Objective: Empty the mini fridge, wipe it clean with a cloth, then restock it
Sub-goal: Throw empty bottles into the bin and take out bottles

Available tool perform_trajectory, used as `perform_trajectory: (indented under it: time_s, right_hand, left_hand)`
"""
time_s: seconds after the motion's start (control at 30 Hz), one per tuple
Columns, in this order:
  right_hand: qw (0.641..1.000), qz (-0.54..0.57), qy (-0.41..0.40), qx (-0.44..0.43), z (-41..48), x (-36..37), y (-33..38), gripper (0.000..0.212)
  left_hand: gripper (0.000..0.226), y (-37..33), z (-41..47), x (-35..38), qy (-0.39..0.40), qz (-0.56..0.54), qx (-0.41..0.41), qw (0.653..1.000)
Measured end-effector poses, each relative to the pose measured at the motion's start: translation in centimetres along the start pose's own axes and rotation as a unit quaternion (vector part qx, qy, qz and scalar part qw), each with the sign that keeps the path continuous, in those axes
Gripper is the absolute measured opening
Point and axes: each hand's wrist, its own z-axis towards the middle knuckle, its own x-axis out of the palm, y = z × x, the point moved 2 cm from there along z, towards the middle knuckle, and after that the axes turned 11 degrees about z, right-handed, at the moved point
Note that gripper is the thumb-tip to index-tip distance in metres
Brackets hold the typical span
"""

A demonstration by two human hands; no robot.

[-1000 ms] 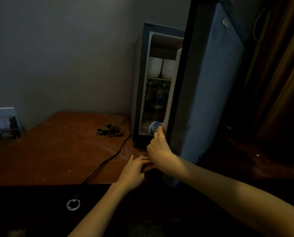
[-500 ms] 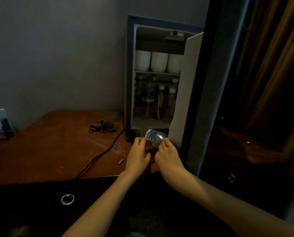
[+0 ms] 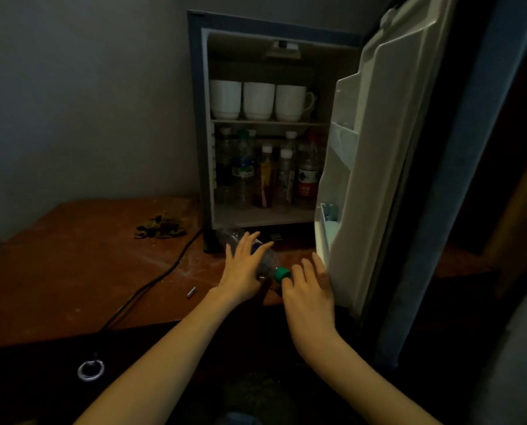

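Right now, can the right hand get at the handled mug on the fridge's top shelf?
Probably yes. The door stands wide open, the handled mug sits rightmost on the top shelf with nothing before it, and the right hand is below.

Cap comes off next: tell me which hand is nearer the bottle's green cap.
Right. The right hand sits just beside the green cap, on its right; the left hand lies over the bottle, left of the cap.

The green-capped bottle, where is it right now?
Head view, low centre: the bottle lies on the desk before the mini fridge, under the left hand, cap toward the right hand.
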Motion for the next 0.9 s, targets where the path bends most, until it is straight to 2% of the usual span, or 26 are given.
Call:
perform_trajectory:
  time_s: [0.2,0.3,0.47,0.6,0.67,0.73,0.8,0.9]
  right_hand:
    - [0.998,0.059,0.011,0.036,-0.7,-0.5,-1.5,0.066]
    - [0.992,0.099,0.009,0.076,-0.1,0.7,-4.2,0.07]
    - [0.986,0.095,-0.095,0.103,1.6,2.9,-8.9,0.088]
    - [0.988,0.061,-0.073,0.121,3.1,4.3,-12.1,0.077]
    - [0.984,0.04,-0.102,0.138,3.9,5.1,-13.4,0.079]
    - [0.975,0.075,-0.134,0.16,4.3,4.9,-14.3,0.082]
    - [0.967,0.086,-0.19,0.147,4.2,5.1,-15.4,0.076]
    - [0.967,0.074,-0.21,0.127,3.7,5.5,-17.2,0.06]
  left_hand:
    - [0.08,-1.0,0.6,-0.1,0.001,-0.026,0.011,1.0]
    - [0.075,-1.5,0.8,-0.5,-0.006,-0.023,0.026,0.999]
    - [0.078,-1.7,1.8,-0.8,-0.03,-0.043,0.063,0.997]
    - [0.072,-2.5,2.7,-0.7,-0.066,-0.033,0.07,0.995]
    - [0.069,-3.4,3.3,-0.7,-0.077,-0.038,0.074,0.994]
    - [0.072,-4.8,4.0,-0.9,-0.065,-0.049,0.083,0.993]
    - [0.078,-6.8,5.0,-1.2,-0.046,-0.074,0.109,0.99]
    - [0.082,-11.0,6.4,-2.0,-0.053,-0.09,0.179,0.978]
